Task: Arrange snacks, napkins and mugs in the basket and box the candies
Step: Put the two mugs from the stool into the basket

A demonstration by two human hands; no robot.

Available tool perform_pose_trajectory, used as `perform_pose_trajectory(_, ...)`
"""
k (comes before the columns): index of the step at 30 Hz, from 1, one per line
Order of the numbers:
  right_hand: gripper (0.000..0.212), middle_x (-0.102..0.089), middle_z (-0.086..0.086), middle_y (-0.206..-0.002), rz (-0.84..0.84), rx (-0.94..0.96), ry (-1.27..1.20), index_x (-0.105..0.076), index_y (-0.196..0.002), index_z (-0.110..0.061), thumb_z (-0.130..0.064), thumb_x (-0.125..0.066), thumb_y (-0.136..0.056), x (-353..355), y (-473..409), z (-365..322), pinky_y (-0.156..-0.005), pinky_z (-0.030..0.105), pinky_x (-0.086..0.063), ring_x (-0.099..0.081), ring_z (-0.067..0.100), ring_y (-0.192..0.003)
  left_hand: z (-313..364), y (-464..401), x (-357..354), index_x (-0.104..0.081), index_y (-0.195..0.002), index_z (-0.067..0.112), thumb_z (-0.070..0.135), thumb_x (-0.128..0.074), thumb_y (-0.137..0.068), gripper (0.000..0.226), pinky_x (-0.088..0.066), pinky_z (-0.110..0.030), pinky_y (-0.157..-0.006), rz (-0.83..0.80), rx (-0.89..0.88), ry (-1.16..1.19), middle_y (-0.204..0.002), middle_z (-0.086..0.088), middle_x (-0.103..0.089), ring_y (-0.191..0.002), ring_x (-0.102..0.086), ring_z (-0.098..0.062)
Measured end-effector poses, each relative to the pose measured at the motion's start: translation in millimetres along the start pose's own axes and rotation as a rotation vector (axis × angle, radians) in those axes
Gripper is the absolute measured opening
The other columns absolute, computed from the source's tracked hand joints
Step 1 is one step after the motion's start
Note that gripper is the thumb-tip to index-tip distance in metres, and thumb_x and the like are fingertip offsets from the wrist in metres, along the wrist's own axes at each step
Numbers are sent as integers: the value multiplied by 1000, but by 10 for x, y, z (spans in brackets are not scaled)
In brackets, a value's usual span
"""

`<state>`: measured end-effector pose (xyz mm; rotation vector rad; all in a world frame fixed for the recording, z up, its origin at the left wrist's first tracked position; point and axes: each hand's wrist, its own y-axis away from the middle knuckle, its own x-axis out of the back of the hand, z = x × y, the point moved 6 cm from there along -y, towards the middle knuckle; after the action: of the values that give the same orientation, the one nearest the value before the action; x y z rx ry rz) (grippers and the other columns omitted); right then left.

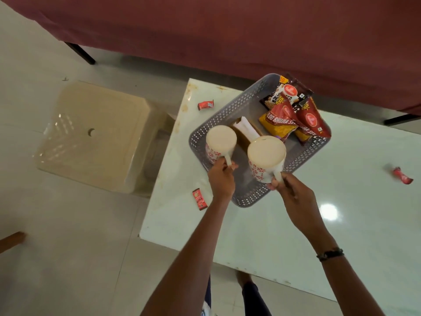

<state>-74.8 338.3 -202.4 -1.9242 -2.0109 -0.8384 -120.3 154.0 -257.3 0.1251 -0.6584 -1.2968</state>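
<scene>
Both hands grip by the handles the two white ceramic mugs with red flower pattern, left hand (220, 176) on one mug (219, 142), right hand (293, 192) on the other mug (266, 157), over the grey perforated plastic basket (230, 110) near the surface's far left corner, where a careless lowering may crush the white paper napkins (247, 130) or knock the mugs together.

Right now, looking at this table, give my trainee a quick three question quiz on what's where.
1. True or false: each hand grips a mug by its handle.
2. How many loose candies lie on the table outside the basket? A) one B) three C) five
3. Fill in: the snack packets sit at the basket's ___ end from the person.

Key:
1. True: left hand holds the left mug, right hand the right mug.
2. B: candies lie on the table.
3. Far: snack packets, basket.
</scene>
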Motion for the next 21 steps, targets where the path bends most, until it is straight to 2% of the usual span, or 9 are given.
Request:
perform_pose_trajectory(3,13,-67,8,-91,-16,31,-36,-60,-93,-3,-15,-55,-93,6,-44,-39,-60,13,-45,-57,16,-83,-10,-42,3,-66,-98,-4,4,-55,-88,16,-45,-35,-87,64,82,-31,-104,-19,-69,-99,-61,-28)
perform_pose_trajectory(6,15,-67,6,-95,-48,97,-33,-60,-99,-1,-14,-56,-92,-22,-92,-95,-60,17,-47,-58,15,-84,7,-131,9,-63,-101,-4,5,-49,-90,20,-44,-37,-88,79,192,-94,-109,-21,-67,-108,-58,-36)
perform_pose_trajectory(10,17,-65,3,-90,-135,159,13,-61,-100,-2,-16,-56,-92,-113,-196,-134,-62,3,-41,-58,-1,-82,3,-192,52,-61,-103,-5,9,-44,-92,25,-48,-46,-91,16,288,-158,-112,-25,-65,-110,-57,-40)
perform_pose_trajectory(13,19,-68,6,-91,-200,166,-1,-61,-101,-4,-20,-54,-93,-123,-250,-173,-64,10,-47,-62,13,-81,76,-4,132,-59,-108,1,21,-40,-94,31,-48,-52,-95,42,345,5,-116,-24,-62,-113,-56,-40)
perform_pose_trajectory(15,18,-68,1,-87,-215,168,-24,-62,-103,-6,-19,-54,-93,-97,-212,-201,-63,18,-50,-63,12,-81,160,214,159,-57,-115,9,34,-35,-95,39,-48,-54,-97,85,355,188,-122,-19,-60,-114,-56,-35)
perform_pose_trajectory(18,16,-59,-16,-78,-258,176,-40,-63,-103,-5,-14,-54,-93,-171,-94,-203,-61,4,-39,-56,-4,-73,231,481,143,-49,-127,14,43,-34,-96,44,-49,-51,-97,68,370,308,-128,-12,-53,-116,-55,-30)
perform_pose_trajectory(21,18,-62,-4,-80,-300,151,-36,-63,-103,-4,-16,-53,-93,-302,-75,-101,-62,6,-39,-55,1,-75,192,542,113,-44,-132,17,35,-38,-97,40,-49,-51,-98,24,287,235,-135,-10,-49,-120,-52,-31)
